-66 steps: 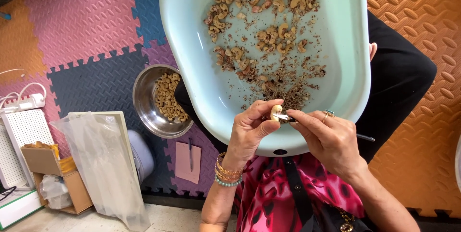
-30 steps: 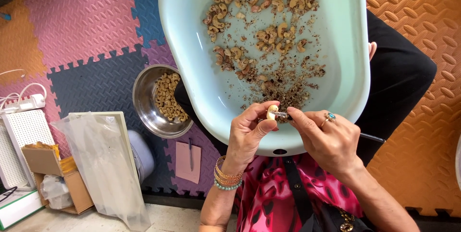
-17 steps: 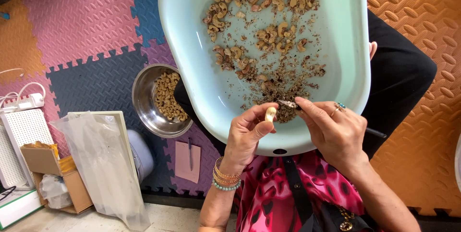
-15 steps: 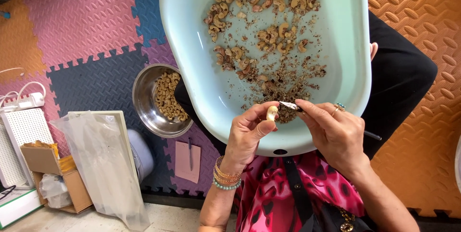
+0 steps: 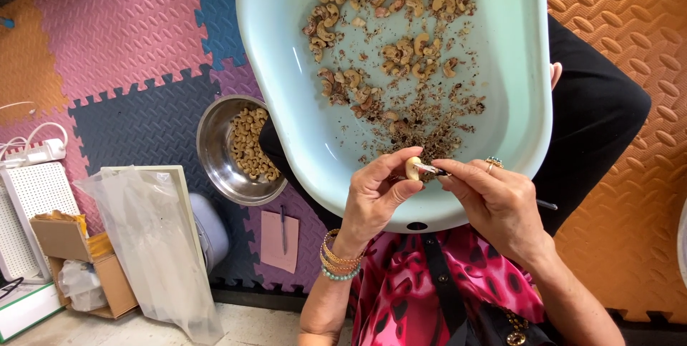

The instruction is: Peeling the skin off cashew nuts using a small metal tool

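I see my left hand (image 5: 373, 196) closed around a pale peeled cashew (image 5: 412, 168), pinched between thumb and fingertips so the nut sticks up just above the curled fingers. My right hand (image 5: 494, 201) grips a thin metal knife (image 5: 429, 170), its blade tip touching the cashew's right side while the handle end pokes out past the hand toward the right. Both hands hover over the near rim of the pale green tub (image 5: 286, 67) that rests on my lap, so the cashew sits right between the two hands, just above the tub's front edge. Inside the tub I see unpeeled cashews (image 5: 390, 2) gathered toward the far end and a scatter of brown skin flakes (image 5: 429, 131) lying just beyond the held nut. Off to the left on the foam floor mat (image 5: 129, 38), a steel bowl (image 5: 215, 149) holds peeled cashews (image 5: 250, 144), well apart from my hands. Nearer the left edge I can make out a clear plastic bag (image 5: 154, 242) draped over a flat board and a small cardboard box (image 5: 71, 246)
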